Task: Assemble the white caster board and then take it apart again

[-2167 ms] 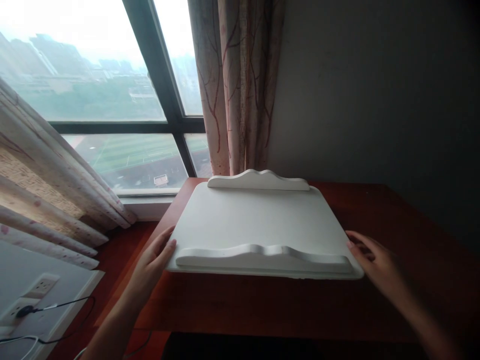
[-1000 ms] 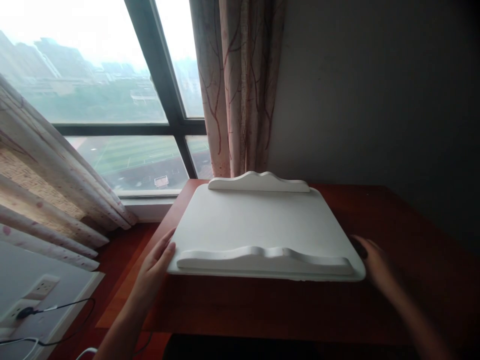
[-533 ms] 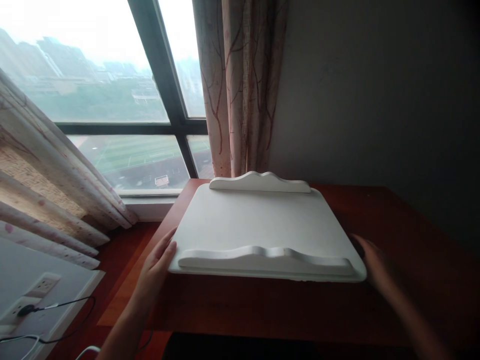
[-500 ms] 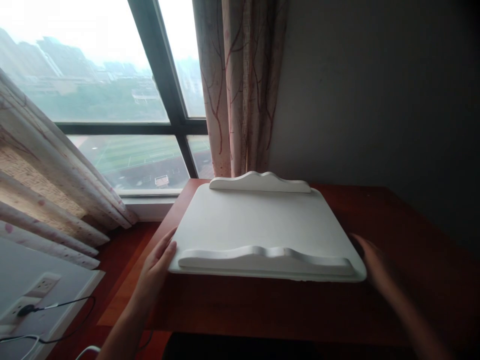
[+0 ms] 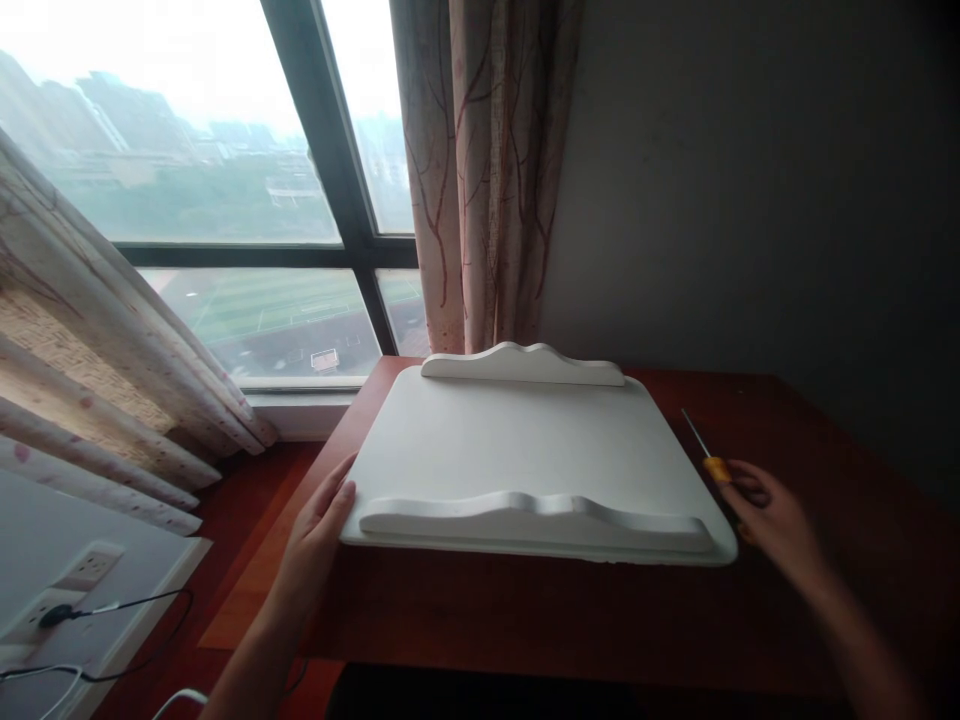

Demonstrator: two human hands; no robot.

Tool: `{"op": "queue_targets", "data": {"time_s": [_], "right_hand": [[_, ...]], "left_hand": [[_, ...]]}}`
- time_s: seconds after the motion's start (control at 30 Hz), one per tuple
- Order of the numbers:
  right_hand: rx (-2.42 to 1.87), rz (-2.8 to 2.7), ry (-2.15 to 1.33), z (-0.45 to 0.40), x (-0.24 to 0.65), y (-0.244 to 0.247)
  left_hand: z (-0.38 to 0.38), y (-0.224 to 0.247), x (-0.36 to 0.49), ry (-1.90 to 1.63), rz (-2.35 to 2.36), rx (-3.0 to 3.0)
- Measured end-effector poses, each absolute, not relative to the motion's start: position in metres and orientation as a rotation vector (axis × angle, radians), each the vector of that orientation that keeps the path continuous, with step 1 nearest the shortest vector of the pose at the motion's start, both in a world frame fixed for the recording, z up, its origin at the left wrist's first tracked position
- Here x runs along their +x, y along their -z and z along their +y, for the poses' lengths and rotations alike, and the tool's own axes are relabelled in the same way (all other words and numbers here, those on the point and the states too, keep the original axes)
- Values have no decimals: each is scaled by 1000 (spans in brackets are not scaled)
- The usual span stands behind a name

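Note:
A white board (image 5: 517,440) with two raised, wavy-edged strips, one along its far side and one along its near side, lies flat on the reddish-brown table. My left hand (image 5: 322,510) grips the board's left edge near the front corner, thumb up at the rim and fingers partly hidden along the side. To the right of the board, my right hand (image 5: 766,508) is closed round the yellow handle of a screwdriver (image 5: 714,466). Its thin metal shaft points up and to the left, toward the far side of the table.
The wooden table (image 5: 525,620) spreads under the board and far to the right. Behind it are a patterned curtain (image 5: 487,180) and a grey wall. At left are a window, another curtain (image 5: 90,330), and a wall socket (image 5: 52,615) with a black plug and cords.
My right hand has left the board's right edge and moved a little right, and the screwdriver now shows in it. My left hand stays at the board's left edge.

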State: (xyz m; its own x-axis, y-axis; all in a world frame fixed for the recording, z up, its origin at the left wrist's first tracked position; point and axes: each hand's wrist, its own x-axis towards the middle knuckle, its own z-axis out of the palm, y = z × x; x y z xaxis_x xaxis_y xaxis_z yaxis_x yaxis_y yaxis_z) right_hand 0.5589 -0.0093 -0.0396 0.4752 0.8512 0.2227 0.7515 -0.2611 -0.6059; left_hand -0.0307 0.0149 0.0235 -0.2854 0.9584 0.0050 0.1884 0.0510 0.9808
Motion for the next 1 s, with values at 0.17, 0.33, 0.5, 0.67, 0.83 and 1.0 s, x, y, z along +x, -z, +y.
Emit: {"op": "queue_targets", "data": {"time_s": [0.17, 0.33, 0.5, 0.67, 0.83, 1.0], "right_hand": [[-1956, -1140, -331, -13, 543, -8], [-1760, -1485, -405, -2, 500, -43], [-1657, -1844, -406, 23, 447, -67], [-1552, -2097, -440, 50, 407, -89], [-1475, -2235, -462, 68, 388, -95], [-1442, -2315, -472, 75, 380, -89]], "left_hand": [[14, -24, -27, -1312, 1602, 1170], [14, -22, -27, -1308, 1568, 1149], [15, -24, -26, -1299, 1593, 1221], [13, -28, -22, -1312, 1660, 1277], [13, -24, -23, -1323, 1632, 1240], [14, -21, -23, -1319, 1576, 1198]]}}
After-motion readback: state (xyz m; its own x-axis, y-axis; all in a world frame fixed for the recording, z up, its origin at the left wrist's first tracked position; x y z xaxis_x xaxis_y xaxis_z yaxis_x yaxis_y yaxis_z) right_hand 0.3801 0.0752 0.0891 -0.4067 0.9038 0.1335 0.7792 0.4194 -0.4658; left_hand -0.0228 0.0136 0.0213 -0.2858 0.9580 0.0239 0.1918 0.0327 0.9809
